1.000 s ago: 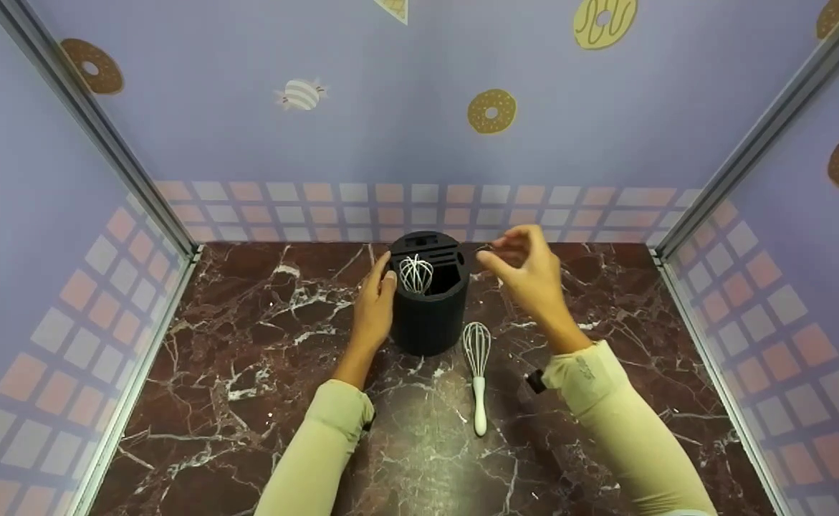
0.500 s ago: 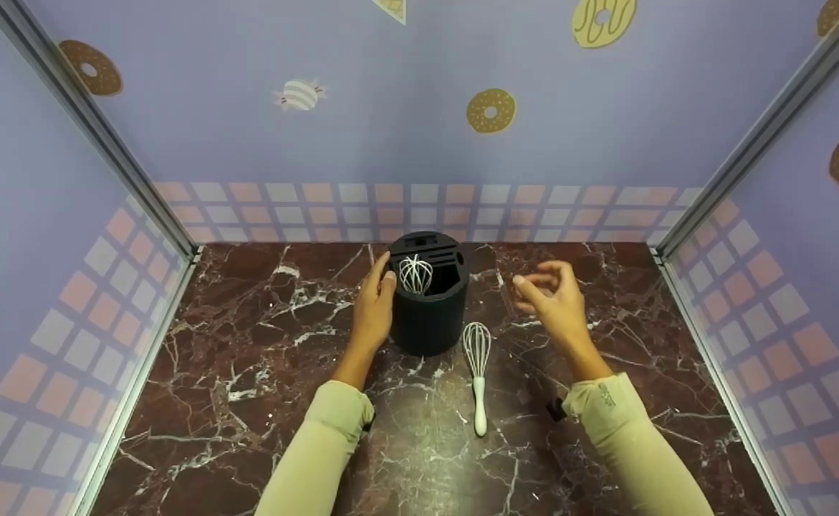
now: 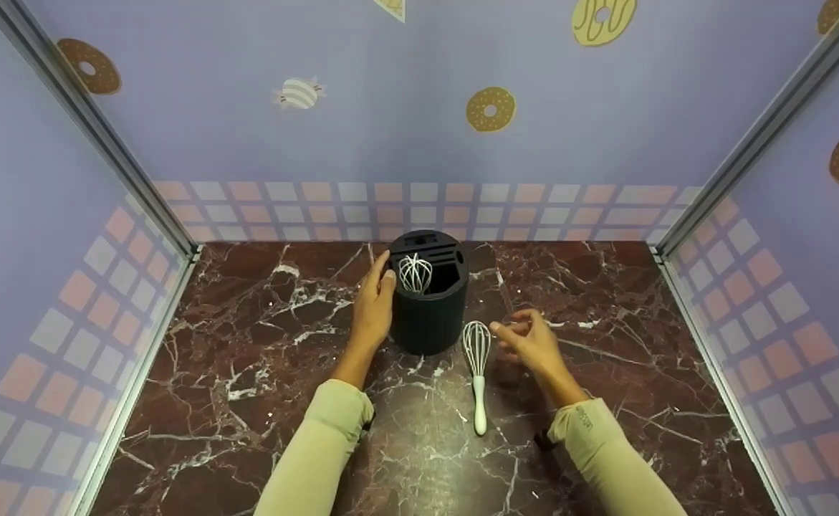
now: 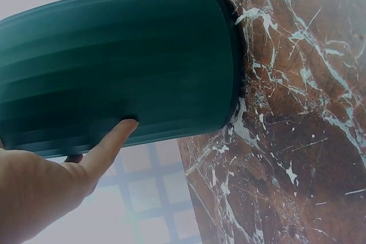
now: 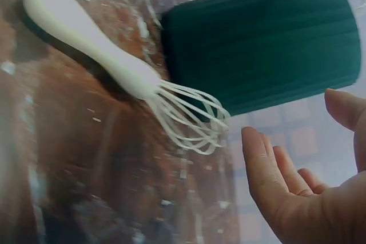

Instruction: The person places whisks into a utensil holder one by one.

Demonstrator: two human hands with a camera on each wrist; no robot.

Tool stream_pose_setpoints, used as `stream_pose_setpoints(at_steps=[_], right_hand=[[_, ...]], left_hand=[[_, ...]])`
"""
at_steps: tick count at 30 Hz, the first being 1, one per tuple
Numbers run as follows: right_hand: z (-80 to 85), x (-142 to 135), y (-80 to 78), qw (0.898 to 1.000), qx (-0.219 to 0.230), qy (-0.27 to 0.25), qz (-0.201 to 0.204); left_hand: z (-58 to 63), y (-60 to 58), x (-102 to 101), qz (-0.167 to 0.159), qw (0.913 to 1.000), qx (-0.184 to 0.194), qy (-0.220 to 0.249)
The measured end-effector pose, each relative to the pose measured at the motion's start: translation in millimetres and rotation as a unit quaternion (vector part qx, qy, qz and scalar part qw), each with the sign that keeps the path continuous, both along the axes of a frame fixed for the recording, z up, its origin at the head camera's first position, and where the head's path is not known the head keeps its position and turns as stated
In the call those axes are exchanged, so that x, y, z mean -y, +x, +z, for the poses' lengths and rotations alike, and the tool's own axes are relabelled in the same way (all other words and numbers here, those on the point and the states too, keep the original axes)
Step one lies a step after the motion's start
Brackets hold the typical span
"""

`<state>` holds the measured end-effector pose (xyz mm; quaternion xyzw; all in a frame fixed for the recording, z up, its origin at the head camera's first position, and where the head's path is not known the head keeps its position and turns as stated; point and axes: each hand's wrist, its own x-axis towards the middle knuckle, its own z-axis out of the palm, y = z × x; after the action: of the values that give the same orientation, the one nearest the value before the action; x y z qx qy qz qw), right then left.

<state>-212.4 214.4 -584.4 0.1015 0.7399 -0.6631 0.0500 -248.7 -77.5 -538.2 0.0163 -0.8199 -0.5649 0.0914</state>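
A dark cylindrical utensil holder (image 3: 428, 322) stands upright on the marbled tabletop, with slots and a larger opening in its top. The wire head of one whisk (image 3: 415, 274) pokes up from the larger opening; its handle is hidden inside. My left hand (image 3: 374, 304) rests along the holder's left side, thumb (image 4: 114, 138) laid straight against the wall. A second whisk (image 3: 479, 401), white-handled, lies right of the holder, wires pointing away from me. Beside those wires hovers my right hand (image 3: 534, 347), fingers loosely bent and holding nothing.
Dark red marbled tabletop (image 3: 261, 401) surrounds the holder. A lilac back wall (image 3: 405, 143) with printed sweets and tiles rises close behind it. Side walls with metal corner rails (image 3: 738, 143) enclose the table left and right.
My right hand has drawn back from the holder's top right, then come down toward the wires of the lying whisk. The left hand, the holder and both whisks have stayed put.
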Motion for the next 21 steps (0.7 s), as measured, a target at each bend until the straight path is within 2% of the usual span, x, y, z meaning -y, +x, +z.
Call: stream_pose_setpoints(at_steps=[5, 8, 13, 21], right_hand=[[-22.3, 4, 8.6, 0.999, 0.040, 0.016, 0.004], [-31.6, 8, 13.6, 0.998, 0.061, 0.003, 0.011], [-41.0, 13, 20.4, 0.996, 0.081, -0.011, 0.022], [-50.3, 19, 29.9, 0.996, 0.081, 0.016, 0.027]], left_hand=[[0.4, 0.3, 0, -0.001, 1.0000, 0.000, 0.002], [0.5, 0.0, 0, 0.002, 1.0000, -0.003, -0.001], [0.7, -0.9, -1, 0.004, 1.0000, -0.006, -0.004], [0.1, -1.0, 0, 0.006, 0.9999, 0.001, -0.008]])
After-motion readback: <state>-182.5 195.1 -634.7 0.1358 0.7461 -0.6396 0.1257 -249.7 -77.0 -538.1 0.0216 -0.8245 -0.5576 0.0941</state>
